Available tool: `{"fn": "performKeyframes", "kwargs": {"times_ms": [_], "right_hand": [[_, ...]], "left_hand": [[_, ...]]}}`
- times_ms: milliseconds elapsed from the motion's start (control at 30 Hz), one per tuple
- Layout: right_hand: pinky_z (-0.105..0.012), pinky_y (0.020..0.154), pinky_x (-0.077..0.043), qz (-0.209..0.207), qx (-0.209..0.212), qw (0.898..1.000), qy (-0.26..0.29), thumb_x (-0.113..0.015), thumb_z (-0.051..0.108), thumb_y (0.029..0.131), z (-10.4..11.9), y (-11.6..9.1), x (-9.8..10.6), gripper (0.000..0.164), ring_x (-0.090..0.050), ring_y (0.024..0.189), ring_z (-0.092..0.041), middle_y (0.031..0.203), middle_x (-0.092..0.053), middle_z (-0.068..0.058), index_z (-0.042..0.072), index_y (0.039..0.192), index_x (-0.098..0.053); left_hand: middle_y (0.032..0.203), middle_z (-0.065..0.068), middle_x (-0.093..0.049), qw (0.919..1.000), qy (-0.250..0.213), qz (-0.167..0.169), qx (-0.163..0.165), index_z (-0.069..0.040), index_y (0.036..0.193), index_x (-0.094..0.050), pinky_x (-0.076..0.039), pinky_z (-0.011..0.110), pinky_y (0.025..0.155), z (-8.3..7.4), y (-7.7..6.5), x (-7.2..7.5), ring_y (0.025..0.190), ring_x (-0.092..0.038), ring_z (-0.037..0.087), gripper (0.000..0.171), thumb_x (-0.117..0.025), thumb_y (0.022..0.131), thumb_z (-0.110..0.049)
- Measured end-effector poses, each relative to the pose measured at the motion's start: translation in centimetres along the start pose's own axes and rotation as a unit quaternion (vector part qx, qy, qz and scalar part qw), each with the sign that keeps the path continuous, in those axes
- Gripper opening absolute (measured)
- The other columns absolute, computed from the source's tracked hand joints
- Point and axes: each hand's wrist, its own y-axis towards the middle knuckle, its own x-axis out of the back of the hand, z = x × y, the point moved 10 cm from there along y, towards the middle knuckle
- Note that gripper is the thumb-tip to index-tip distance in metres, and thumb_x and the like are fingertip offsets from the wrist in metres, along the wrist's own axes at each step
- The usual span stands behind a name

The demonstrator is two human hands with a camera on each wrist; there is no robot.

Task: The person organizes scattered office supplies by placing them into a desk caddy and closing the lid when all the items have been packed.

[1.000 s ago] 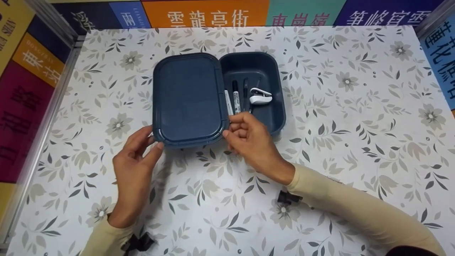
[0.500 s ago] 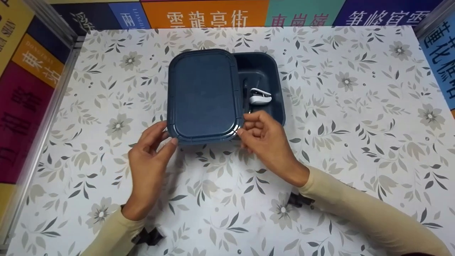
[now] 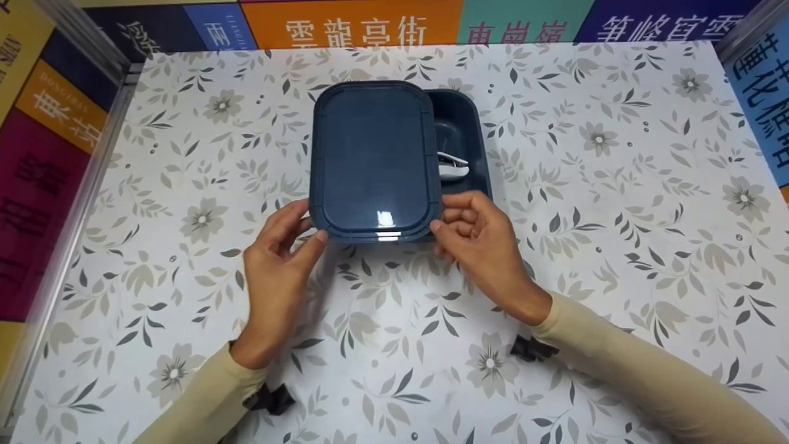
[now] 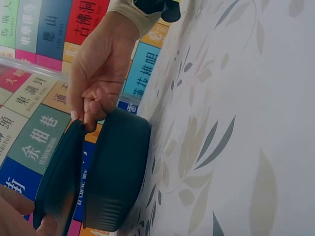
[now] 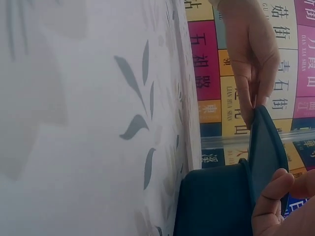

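A dark blue rectangular lid (image 3: 373, 160) with rounded corners hangs over most of a matching deep box (image 3: 479, 142). My left hand (image 3: 277, 277) pinches the lid's near left corner between thumb and fingers. At the near right corner, my right hand (image 3: 484, 246) grips the edge with its thumb on top and fingers bent below. Through the uncovered right strip of the box shows a white clip-like object (image 3: 453, 166), partly hidden by the lid. In the left wrist view a gap separates the tilted lid (image 4: 61, 172) from the box (image 4: 118, 172).
The box stands on a table (image 3: 616, 246) covered with a white floral sheet. Panels with coloured blocks and large characters (image 3: 357, 24) border the table at the back and sides. Black wrist mounts (image 3: 271, 398) sit at both sleeves.
Both hands have carried the lid rightward and slightly away, over the box. The marker and pens seen inside earlier are now covered; the white object is partly covered.
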Motion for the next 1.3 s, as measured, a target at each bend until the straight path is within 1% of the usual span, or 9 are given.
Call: {"fn": "performKeyframes", "kwargs": {"times_ms": [133,233,400,533,667,867,1067,1300], "right_hand": [[-0.027,0.057,-0.057,-0.009,0.001,1.000,0.003,-0.071,-0.009,0.098,0.0,0.0,0.6,0.033,-0.068,0.068,-0.023,0.098,-0.071,-0.019,-0.007,0.129,-0.061],[-0.027,0.056,-0.056,-0.018,0.006,1.000,-0.002,-0.071,-0.010,0.097,0.3,0.0,1.1,0.034,-0.068,0.067,-0.022,0.096,-0.071,-0.017,-0.007,0.129,-0.061],[-0.027,0.056,-0.056,-0.029,0.010,0.999,-0.009,-0.071,-0.011,0.097,0.4,-0.1,1.8,0.036,-0.068,0.067,-0.021,0.096,-0.071,-0.014,-0.008,0.131,-0.061],[-0.027,0.057,-0.057,-0.036,0.012,0.999,-0.005,-0.070,-0.011,0.096,0.4,-0.2,2.4,0.036,-0.069,0.067,-0.021,0.099,-0.071,-0.016,-0.008,0.131,-0.061],[-0.025,0.056,-0.056,-0.043,0.024,0.999,0.000,-0.070,-0.011,0.097,0.5,-0.3,3.0,0.035,-0.069,0.066,-0.020,0.100,-0.071,-0.018,-0.008,0.130,-0.061],[-0.024,0.056,-0.056,-0.054,0.042,0.997,0.020,-0.068,-0.014,0.096,0.7,-0.4,3.9,0.034,-0.068,0.067,-0.019,0.101,-0.071,-0.019,-0.010,0.129,-0.061],[-0.024,0.055,-0.056,-0.066,0.044,0.996,0.037,-0.067,-0.016,0.096,0.6,-0.4,4.7,0.035,-0.068,0.066,-0.019,0.102,-0.071,-0.021,-0.010,0.130,-0.061],[-0.024,0.055,-0.055,-0.072,0.051,0.995,0.054,-0.066,-0.017,0.095,0.8,-0.4,5.3,0.034,-0.069,0.065,-0.022,0.102,-0.073,-0.021,-0.010,0.128,-0.064]], "left_hand": [[0.147,0.018,-0.061,0.9999,-0.002,0.008,-0.009,0.008,0.142,-0.069,-0.060,0.031,0.105,0.0,0.1,-0.8,0.126,-0.069,0.031,0.051,-0.075,0.092,0.016],[0.146,0.018,-0.061,0.9998,-0.006,0.013,-0.015,0.009,0.141,-0.069,-0.060,0.030,0.103,-0.1,0.1,-1.3,0.125,-0.070,0.031,0.050,-0.075,0.092,0.016],[0.144,0.019,-0.062,0.9994,-0.010,0.022,-0.025,0.010,0.141,-0.068,-0.061,0.032,0.103,-0.3,0.2,-2.1,0.124,-0.070,0.031,0.049,-0.075,0.092,0.016],[0.145,0.019,-0.062,0.9993,-0.012,0.028,-0.023,0.010,0.142,-0.067,-0.062,0.032,0.101,-0.3,0.3,-2.7,0.125,-0.070,0.031,0.051,-0.076,0.092,0.015],[0.145,0.017,-0.063,0.9992,-0.013,0.032,-0.022,0.009,0.143,-0.068,-0.061,0.033,0.103,-0.2,0.4,-3.2,0.125,-0.070,0.031,0.052,-0.076,0.092,0.014],[0.145,0.018,-0.063,0.9987,-0.025,0.039,-0.021,0.011,0.143,-0.067,-0.062,0.031,0.101,-0.2,0.7,-4.3,0.123,-0.070,0.031,0.052,-0.075,0.092,0.016],[0.147,0.019,-0.061,0.9978,-0.044,0.044,-0.019,0.013,0.144,-0.065,-0.061,0.033,0.102,-0.1,0.8,-5.1,0.124,-0.070,0.031,0.053,-0.074,0.092,0.017],[0.146,0.019,-0.060,0.9969,-0.063,0.046,-0.013,0.013,0.143,-0.065,-0.064,0.031,0.096,0.1,0.9,-5.7,0.124,-0.070,0.030,0.052,-0.074,0.092,0.017]]}}
